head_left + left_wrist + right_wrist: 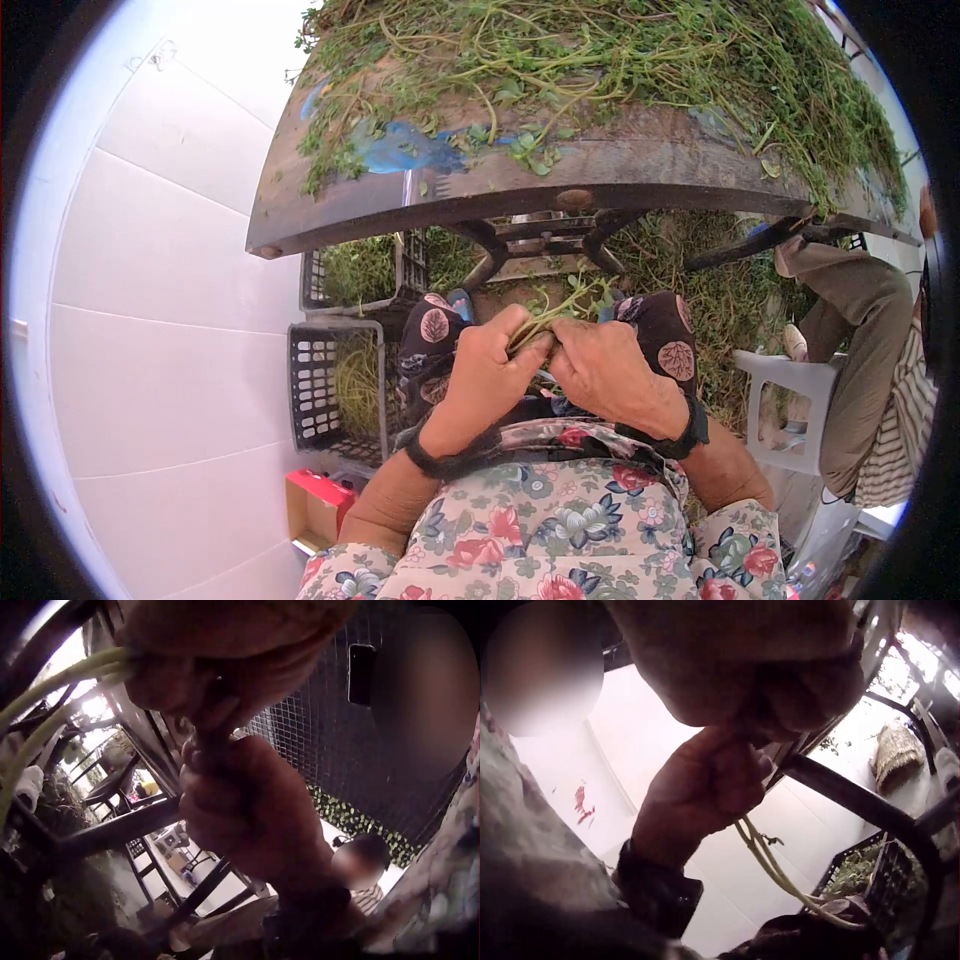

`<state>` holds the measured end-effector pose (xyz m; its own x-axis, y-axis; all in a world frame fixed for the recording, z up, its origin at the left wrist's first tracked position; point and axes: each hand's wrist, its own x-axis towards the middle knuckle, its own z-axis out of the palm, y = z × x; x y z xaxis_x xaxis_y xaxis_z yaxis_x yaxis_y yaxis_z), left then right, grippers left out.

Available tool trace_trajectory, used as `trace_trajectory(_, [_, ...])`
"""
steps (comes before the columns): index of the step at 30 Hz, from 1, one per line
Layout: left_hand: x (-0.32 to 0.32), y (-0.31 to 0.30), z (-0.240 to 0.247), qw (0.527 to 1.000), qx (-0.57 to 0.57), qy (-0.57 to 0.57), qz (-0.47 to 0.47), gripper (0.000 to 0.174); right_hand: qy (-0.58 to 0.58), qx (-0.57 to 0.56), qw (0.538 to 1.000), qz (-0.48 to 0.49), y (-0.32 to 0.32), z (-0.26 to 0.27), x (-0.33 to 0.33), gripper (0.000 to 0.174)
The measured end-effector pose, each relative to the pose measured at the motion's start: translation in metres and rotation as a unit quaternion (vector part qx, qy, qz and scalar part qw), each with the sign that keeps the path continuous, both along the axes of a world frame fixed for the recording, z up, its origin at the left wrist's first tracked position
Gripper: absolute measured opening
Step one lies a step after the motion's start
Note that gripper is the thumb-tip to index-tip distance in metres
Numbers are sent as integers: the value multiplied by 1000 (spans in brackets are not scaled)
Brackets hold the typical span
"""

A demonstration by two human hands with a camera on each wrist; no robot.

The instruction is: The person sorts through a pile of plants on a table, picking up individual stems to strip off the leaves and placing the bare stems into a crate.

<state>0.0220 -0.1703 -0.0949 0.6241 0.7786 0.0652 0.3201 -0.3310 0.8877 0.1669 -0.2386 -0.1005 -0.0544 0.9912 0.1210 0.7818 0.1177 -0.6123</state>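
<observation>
Over the lap, my left hand (488, 368) grips a small bunch of leafy green stems (572, 302), whose leaves stick out toward the table. My right hand (618, 372) meets it with curled fingers and pinches at the bunch where the fingertips come together. The pinched part itself is hidden by the fingers. In the left wrist view, pale green stems (60, 682) stretch out from the left hand. Long thin stems (776, 874) hang below the left hand in the right wrist view.
A wooden table (345, 200) heaped with green plants (640, 60) stands ahead. Black crates (312, 385) with stems are at the left, near a red box (322, 497). At the right, a seated person's leg (865, 330) is beside a grey plastic stool (785, 375). More plants litter the floor.
</observation>
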Motion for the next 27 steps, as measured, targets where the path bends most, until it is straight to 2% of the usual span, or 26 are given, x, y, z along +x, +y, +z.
trace_trajectory(4, [-2,8,5,997,-56,-41,-21,13,132,24,991,14,5,-9,2,15])
trace_trajectory(6, [-3,11,13,964,-247,-97,-15,12,277,22,960,28,8,-8,1,16])
trace_trajectory(7, [-4,12,15,932,-340,-123,-12,11,347,21,937,36,10,-7,1,17])
trace_trajectory(10, [-13,17,3,846,-483,-212,-71,12,478,-178,859,47,5,11,5,18])
trace_trajectory(13, [-17,18,-3,799,-515,-286,-123,14,555,-247,792,55,2,9,6,19])
trace_trajectory(16, [-14,13,1,789,-520,-324,-48,14,683,-241,684,90,6,11,3,19])
trace_trajectory(17, [-15,16,-5,781,-517,-341,-82,13,624,-158,759,97,9,9,3,16])
trace_trajectory(19, [-7,20,1,801,-504,-320,-47,13,481,13,870,106,13,4,2,12])
trace_trajectory(20, [-4,22,3,809,-499,-309,-28,13,585,-57,807,60,13,4,4,13])
trace_trajectory(21, [-1,31,-1,801,-500,-313,-106,17,674,-126,728,14,11,4,12,15])
trace_trajectory(22, [0,31,-1,837,-467,-270,-94,18,748,-192,635,-32,10,4,19,18])
trace_trajectory(24, [4,28,6,897,-398,-179,-68,21,686,-163,706,-70,10,0,25,26])
trace_trajectory(26, [5,28,4,916,-363,-146,-88,20,604,-150,778,-90,8,1,30,31])
trace_trajectory(27, [6,27,3,925,-345,-128,-99,20,533,-96,838,-70,12,-1,29,35])
